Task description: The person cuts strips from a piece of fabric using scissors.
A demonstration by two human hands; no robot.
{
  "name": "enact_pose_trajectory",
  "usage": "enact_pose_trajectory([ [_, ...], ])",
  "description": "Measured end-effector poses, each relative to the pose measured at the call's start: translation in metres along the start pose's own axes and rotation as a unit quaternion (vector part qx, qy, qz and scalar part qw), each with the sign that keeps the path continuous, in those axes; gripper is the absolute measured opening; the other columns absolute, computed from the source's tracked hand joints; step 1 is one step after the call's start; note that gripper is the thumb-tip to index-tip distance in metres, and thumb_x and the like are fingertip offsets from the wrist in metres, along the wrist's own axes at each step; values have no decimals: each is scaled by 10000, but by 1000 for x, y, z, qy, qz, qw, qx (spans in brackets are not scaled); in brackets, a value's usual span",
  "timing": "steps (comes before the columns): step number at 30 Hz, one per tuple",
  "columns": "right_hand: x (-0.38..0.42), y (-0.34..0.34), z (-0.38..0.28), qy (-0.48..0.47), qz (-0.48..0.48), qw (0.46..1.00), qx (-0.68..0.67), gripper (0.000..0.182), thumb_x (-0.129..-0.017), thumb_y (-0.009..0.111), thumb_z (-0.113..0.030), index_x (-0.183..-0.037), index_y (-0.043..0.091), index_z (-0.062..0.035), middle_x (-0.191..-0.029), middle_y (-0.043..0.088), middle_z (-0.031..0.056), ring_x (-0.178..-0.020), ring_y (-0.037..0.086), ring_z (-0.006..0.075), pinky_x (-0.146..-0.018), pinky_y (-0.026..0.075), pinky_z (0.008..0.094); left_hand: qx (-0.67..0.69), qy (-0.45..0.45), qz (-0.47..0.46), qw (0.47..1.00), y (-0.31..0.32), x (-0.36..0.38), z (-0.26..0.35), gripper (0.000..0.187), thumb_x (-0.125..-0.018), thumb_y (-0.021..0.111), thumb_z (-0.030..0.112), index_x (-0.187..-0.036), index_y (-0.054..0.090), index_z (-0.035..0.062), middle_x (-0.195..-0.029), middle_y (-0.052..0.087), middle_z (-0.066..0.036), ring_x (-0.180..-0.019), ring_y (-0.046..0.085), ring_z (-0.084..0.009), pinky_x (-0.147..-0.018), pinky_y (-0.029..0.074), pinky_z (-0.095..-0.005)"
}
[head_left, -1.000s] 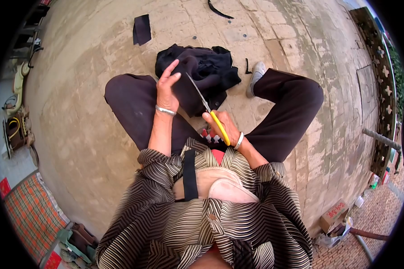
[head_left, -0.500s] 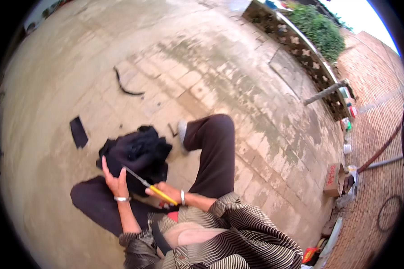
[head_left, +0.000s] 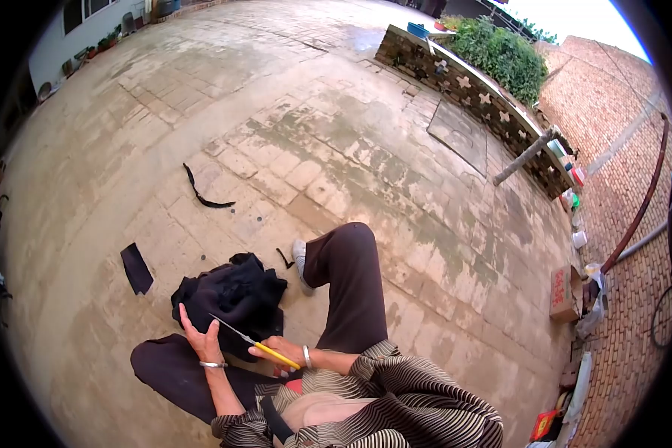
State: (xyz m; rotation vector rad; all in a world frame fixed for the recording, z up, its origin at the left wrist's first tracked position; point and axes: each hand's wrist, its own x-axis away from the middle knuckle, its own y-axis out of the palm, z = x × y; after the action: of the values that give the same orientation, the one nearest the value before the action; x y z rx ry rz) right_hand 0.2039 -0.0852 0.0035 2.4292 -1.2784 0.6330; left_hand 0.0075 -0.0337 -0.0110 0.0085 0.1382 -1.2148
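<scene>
Scissors with yellow handles (head_left: 276, 355) are held in my right hand (head_left: 278, 348), their thin blades pointing up and left toward the dark cloth. My left hand (head_left: 203, 343) is at the near left edge of the bunched dark cloth (head_left: 235, 295), fingers spread, with the blade tips close by its fingertips. Whether its fingers pinch any fabric is hard to tell. The cloth lies in a heap in front of my bent left leg (head_left: 175, 369).
A flat dark piece of cloth (head_left: 136, 269) and a curved black strip (head_left: 201, 196) lie on the paved ground. A small dark scrap (head_left: 285, 258) is near my shoe (head_left: 300, 265). At the right are a cardboard box (head_left: 565, 293), a post (head_left: 526, 157) and a brick wall (head_left: 612, 112).
The camera view has tilted up, so the ground, cloth and hands appear lower in the picture. The scissors stay in my right hand, and my left hand stays beside the cloth.
</scene>
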Motion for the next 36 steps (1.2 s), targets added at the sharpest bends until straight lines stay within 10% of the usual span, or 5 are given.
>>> enact_pose_trajectory([
  [17,-2,-12,9,-17,-80,995,-53,408,-954,517,-445,-826,546,-59,-619,509,-11,-529,519,70,-468,389,222,52,-24,-18,998,0,-3,6,873,-681,706,48,-1453,302,0,-1413,423,-146,-1294,417,-228,-1100,305,-316],
  [36,8,-17,-13,29,-143,983,-115,501,-913,538,-533,-863,492,-37,-638,439,-7,-615,514,88,-559,415,225,33,5,-27,999,-3,-1,22,916,-670,696,-8,-1482,273,21,-1525,297,-121,-1404,270,-202,-1151,187,-304],
])
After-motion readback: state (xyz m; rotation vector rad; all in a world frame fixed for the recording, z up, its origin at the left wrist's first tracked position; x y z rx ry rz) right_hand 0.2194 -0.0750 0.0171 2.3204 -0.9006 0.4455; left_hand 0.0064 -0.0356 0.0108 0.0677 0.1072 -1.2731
